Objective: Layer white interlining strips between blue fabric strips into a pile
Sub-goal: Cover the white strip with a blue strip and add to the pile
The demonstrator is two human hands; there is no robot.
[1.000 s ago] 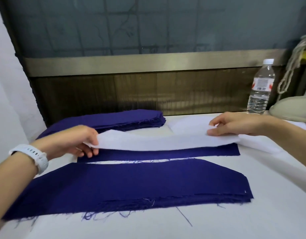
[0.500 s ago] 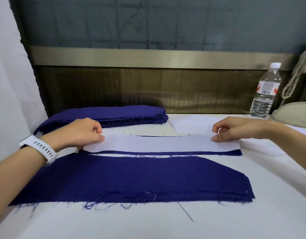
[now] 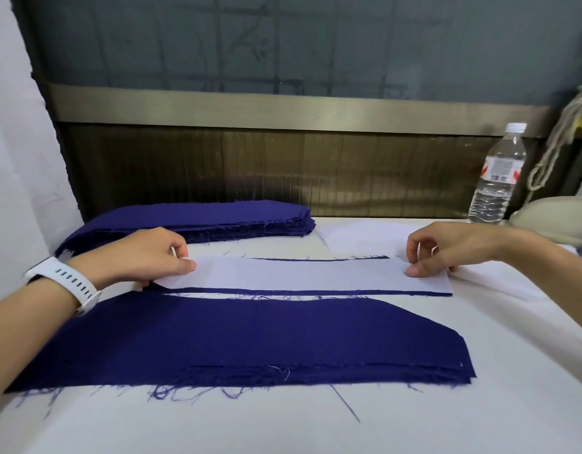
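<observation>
Evidently light, thin and limp, the white interlining strip (image 3: 299, 273) would likely sag or skew if held mid-length, so it is best taken at its two short ends. That is the hold now: the left hand (image 3: 145, 257) pinches one end with fingers curled, and the right hand (image 3: 447, 247) pinches the other under its thumb. It lies just beyond the wide blue stack (image 3: 250, 339), flat on a single blue strip (image 3: 316, 292) whose near edge peeps out, whereas a second ago it hung lifted and bowed above that strip.

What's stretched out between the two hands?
Head view: a white interlining strip spans from left hand to right hand, lying on a blue fabric strip.
</observation>
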